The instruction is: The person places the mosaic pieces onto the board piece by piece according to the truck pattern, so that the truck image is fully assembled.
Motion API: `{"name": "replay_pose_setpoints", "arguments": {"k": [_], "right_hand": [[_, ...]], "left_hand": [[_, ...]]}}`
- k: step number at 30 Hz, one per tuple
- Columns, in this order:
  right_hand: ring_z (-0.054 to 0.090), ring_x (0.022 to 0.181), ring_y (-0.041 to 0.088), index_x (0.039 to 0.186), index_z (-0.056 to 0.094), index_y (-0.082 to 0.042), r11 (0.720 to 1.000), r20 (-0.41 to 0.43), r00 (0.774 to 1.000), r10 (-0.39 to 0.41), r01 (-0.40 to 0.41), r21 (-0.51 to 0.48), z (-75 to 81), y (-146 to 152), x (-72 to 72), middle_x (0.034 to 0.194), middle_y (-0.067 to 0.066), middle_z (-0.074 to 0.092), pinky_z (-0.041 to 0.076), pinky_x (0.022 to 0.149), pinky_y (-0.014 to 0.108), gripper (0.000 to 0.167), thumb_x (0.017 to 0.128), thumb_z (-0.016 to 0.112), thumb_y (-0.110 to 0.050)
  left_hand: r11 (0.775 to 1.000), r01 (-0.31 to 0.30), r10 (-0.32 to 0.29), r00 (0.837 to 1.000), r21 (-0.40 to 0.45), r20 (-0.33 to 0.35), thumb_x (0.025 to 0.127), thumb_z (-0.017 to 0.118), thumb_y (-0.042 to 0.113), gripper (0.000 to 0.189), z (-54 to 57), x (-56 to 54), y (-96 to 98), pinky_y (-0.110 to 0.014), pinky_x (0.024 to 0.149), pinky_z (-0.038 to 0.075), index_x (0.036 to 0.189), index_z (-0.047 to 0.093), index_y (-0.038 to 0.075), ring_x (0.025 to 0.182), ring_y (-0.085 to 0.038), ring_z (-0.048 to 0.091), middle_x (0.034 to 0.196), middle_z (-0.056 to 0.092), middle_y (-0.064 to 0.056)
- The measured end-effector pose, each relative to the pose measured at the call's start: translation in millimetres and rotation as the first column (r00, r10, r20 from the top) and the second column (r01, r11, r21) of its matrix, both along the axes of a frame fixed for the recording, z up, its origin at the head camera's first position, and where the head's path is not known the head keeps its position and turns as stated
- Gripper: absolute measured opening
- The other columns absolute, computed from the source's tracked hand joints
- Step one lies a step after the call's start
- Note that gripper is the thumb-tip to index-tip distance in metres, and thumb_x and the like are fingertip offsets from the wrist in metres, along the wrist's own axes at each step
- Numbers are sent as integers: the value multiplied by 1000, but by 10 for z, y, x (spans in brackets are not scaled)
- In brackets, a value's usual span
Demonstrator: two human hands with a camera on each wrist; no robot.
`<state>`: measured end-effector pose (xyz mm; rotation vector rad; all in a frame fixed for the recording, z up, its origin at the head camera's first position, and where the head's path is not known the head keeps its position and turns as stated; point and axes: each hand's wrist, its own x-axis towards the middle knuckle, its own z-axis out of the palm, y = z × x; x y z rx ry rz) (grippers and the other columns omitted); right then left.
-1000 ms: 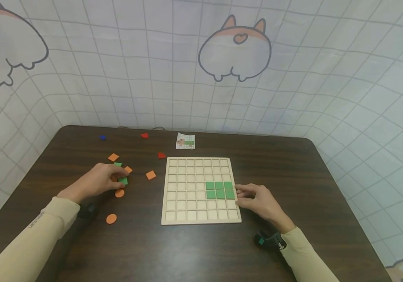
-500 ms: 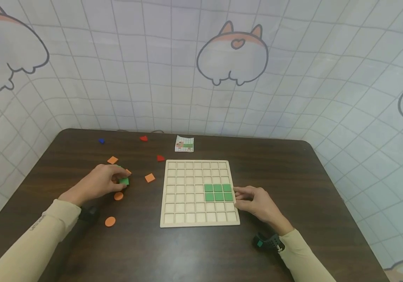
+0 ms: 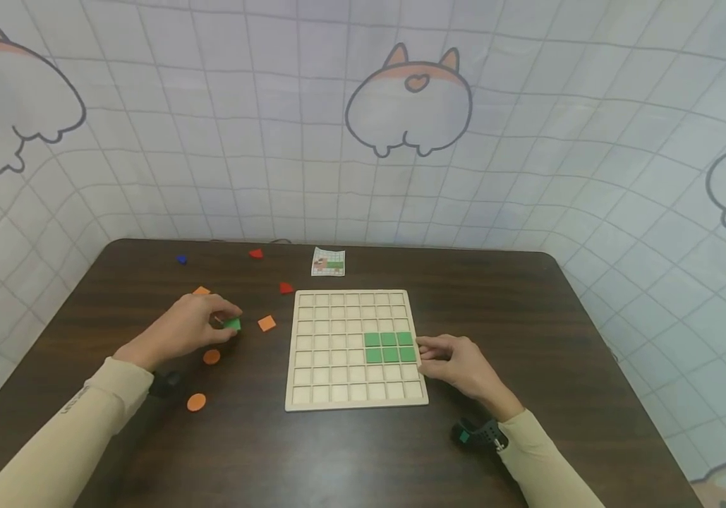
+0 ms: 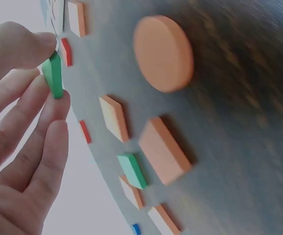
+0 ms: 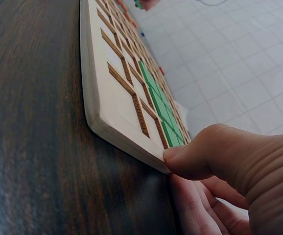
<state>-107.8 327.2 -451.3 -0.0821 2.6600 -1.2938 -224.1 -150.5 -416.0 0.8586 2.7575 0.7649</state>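
Note:
My left hand (image 3: 185,328) pinches a small green square tile (image 4: 56,77) between thumb and fingertips, raised over the loose pieces left of the board. The wooden grid board (image 3: 327,370) lies flat at the middle of the table. Two rows of green tiles (image 3: 389,346) fill cells on its right side. At the board's right edge, my right hand (image 3: 464,363) holds on, its thumb (image 5: 188,159) on the rim and the other fingers against the side.
Orange discs (image 3: 196,402), orange squares (image 3: 267,323) and another green tile (image 4: 132,171) lie around the left hand. Farther back are red pieces (image 3: 286,288), a blue piece (image 3: 181,259) and a printed pattern card (image 3: 328,262). A patterned curtain (image 3: 274,141) hangs behind the table.
My left hand has come away from the pile with the green tile, moving slightly right toward the board. The right hand stays at the board's edge. The head view has shifted a little.

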Motion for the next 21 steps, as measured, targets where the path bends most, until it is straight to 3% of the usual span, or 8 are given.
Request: {"name": "replay_pose_setpoints", "arguments": {"k": [9,15,21], "right_hand": [[71,102,13,138,67,-10,1000,1,1000,-21,21,6,13,-15,-11,114,4,74,53,82,23,53,88,78,-23],[72,102,15,139,66,-7,1000,-9,1000,-6,6,0,10,-1,-15,114,7,73,55,80,25,55,88,79,-23],[72,102,16,138,66,-7,1000,-13,1000,1,-1,-16,17,3,-8,114,7,73,55,80,25,55,87,79,-22]], "left_hand": [[999,24,-25,999,-27,-36,91,78,16,31,92,-13,221,-24,70,45,119,76,5,83,-15,54,95,70,0],[999,39,-39,998,-9,-52,90,78,16,30,131,-18,359,-28,79,53,118,76,5,91,-16,66,107,75,-2],[998,70,-70,996,-5,-49,90,79,17,30,162,-27,514,-29,78,57,117,77,5,91,-14,69,109,75,-4]]}}
